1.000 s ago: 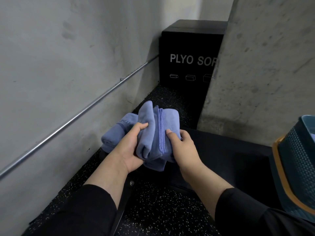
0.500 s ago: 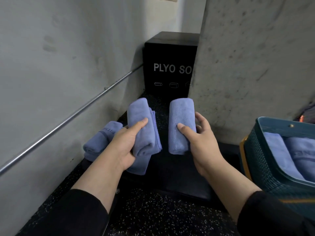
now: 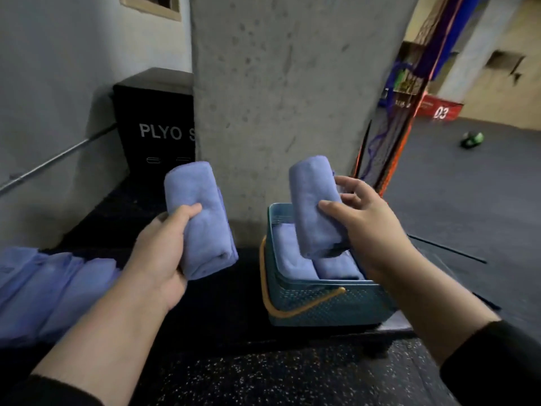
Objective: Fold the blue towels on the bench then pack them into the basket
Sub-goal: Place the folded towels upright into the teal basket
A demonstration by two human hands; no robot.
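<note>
Your left hand (image 3: 158,259) is gripping one folded towel (image 3: 202,221) upright — your right hand (image 3: 366,227) is pinching another towel (image 3: 316,203) over the basket (image 3: 322,306).

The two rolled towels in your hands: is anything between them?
In the head view, nothing is held between the left towel and the right towel. The gap shows only the concrete pillar behind and the dark bench below.

Readable on the front of the black box (image 3: 155,127), in white capitals: "PLYO S", cut off at the edge of the concrete pillar (image 3: 278,98). Beneath the letters, small white outline icons, too small to make out. Far right of the pillar, on a red sign (image 3: 439,111): white "03".
</note>
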